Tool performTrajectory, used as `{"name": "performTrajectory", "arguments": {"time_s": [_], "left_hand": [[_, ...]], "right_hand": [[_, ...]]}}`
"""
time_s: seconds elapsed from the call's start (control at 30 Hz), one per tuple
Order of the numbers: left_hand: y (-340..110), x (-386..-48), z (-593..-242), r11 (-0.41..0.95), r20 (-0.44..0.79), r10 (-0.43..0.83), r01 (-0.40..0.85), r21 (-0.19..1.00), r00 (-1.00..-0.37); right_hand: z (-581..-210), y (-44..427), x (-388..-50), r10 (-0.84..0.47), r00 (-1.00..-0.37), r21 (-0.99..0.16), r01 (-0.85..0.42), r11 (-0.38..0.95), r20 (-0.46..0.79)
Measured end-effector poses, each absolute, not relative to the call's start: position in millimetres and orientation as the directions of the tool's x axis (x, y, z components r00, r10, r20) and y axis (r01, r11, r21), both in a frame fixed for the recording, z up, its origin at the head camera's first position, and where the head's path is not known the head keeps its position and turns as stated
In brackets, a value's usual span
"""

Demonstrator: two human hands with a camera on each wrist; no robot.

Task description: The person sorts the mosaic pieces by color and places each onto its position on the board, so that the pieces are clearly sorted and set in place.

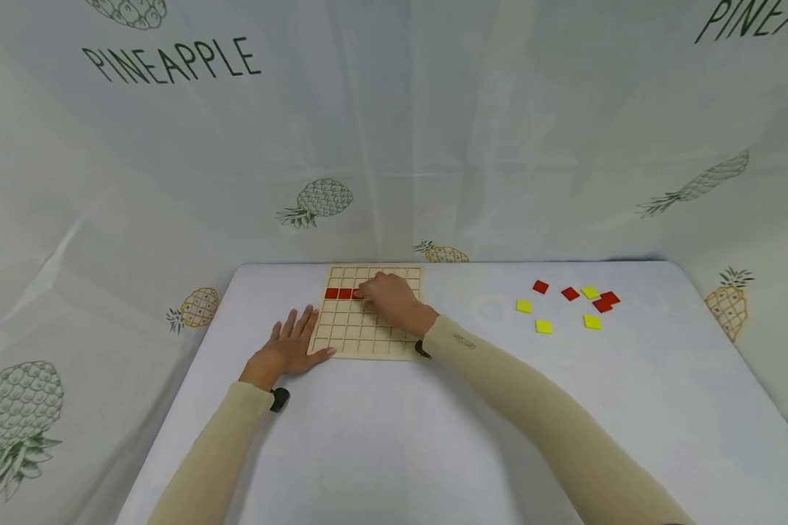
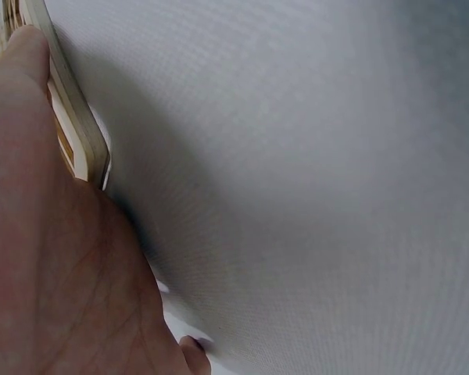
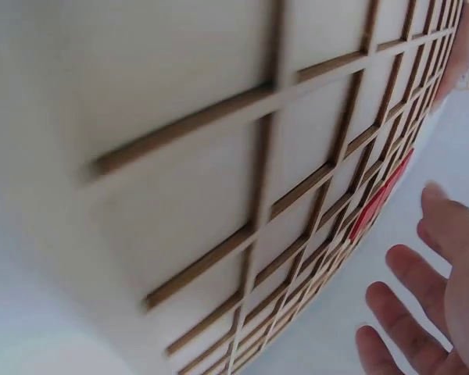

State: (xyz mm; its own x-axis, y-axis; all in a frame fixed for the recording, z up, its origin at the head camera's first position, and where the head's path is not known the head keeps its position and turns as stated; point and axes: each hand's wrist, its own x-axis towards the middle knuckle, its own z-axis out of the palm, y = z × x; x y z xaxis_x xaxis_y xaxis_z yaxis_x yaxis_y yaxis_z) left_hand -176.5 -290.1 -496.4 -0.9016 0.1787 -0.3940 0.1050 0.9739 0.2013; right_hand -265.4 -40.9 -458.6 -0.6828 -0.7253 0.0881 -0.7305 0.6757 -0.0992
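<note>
The board [image 1: 341, 332] lies flat at the far side of the table [image 1: 381, 437], left of centre. Three red tiles [image 1: 331, 293] sit side by side in one row of its grid, beginning at the left edge. The right hand [image 1: 394, 299] is above the board, fingertips at the third red tile; the fingers are loosely bent and spaced apart, with no tile visible in their hold. Whether they touch the third tile cannot be determined. The left hand [image 1: 289, 346] rests at the board's near-left corner, fingers spread and extended, thumb against the board, gripping nothing. Four loose red tiles [image 1: 541, 286] and four yellow tiles [image 1: 524, 305] lie to the right, well apart from the board.
</note>
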Motion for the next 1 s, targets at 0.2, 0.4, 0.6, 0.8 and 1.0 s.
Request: {"name": "performTrajectory", "arguments": {"time_s": [0.2, 0.4, 0.6, 0.8, 1.0], "left_hand": [[-292.7, -178.0, -500.5, 0.975, -0.392, 0.181, 0.111, 0.193, -0.902], [-294.2, -178.7, -504.4, 0.974, -0.382, 0.183, 0.113, 0.198, -0.906], [-291.3, -179.1, -502.3, 0.975, -0.398, 0.178, 0.107, 0.195, -0.9], [-290.5, -179.0, -500.5, 0.975, -0.404, 0.18, 0.108, 0.194, -0.897], [-293.2, -178.1, -502.0, 0.973, -0.398, 0.18, 0.106, 0.203, -0.9]], "right_hand": [[-451.6, -17.0, -253.5, -0.753, -0.651, -0.051, -0.759, 0.649, 0.1], [-452.0, 10.9, -243.0, -0.751, -0.639, -0.048, -0.766, 0.641, 0.164], [-453.7, 42.6, -235.0, -0.731, -0.643, -0.062, -0.759, 0.648, 0.226], [-456.0, 82.2, -235.1, -0.675, -0.681, -0.083, -0.719, 0.69, 0.282], [-457.1, 122.3, -238.3, -0.609, -0.739, -0.117, -0.658, 0.744, 0.288]]}}
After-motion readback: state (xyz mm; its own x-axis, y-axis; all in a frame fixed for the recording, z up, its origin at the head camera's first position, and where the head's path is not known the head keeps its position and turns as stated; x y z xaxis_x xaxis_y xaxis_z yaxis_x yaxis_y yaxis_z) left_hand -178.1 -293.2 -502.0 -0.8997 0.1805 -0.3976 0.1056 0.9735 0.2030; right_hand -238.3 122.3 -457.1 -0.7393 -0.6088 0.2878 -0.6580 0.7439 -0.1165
